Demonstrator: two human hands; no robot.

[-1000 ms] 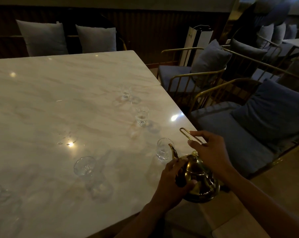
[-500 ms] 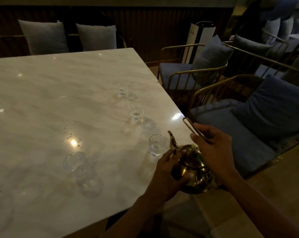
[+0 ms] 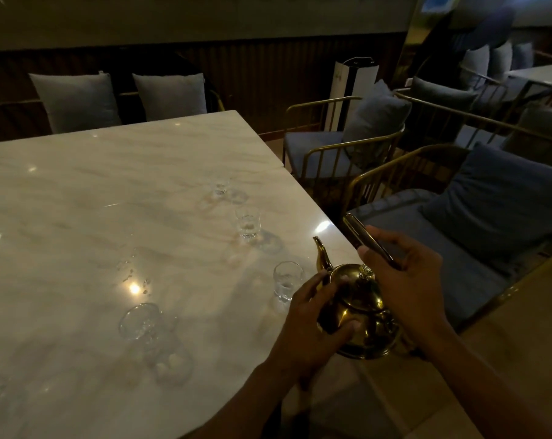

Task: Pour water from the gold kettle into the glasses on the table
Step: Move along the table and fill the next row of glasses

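Note:
A gold kettle (image 3: 362, 308) hangs over the table's right edge, its spout pointing up and away toward the nearest small glass (image 3: 286, 282). My right hand (image 3: 404, 280) grips the kettle's raised handle. My left hand (image 3: 312, 324) cups the kettle's body from the left, thumb against its side. Two more small glasses stand in a row beyond: a middle glass (image 3: 248, 223) and a far glass (image 3: 221, 186). A wider glass (image 3: 140, 321) sits nearer me on the left. The marble table (image 3: 110, 201) carries them all.
Blue cushioned chairs with gold frames (image 3: 341, 153) stand close along the table's right side. Two grey cushions (image 3: 170, 96) line the bench behind the table. A white paper bag (image 3: 350, 90) stands by the far chair. Water drops (image 3: 125, 267) lie mid-table.
Both hands keep their hold on the kettle. Its spout has risen slightly and stands a little further right of the nearest glass; the view has shifted a little.

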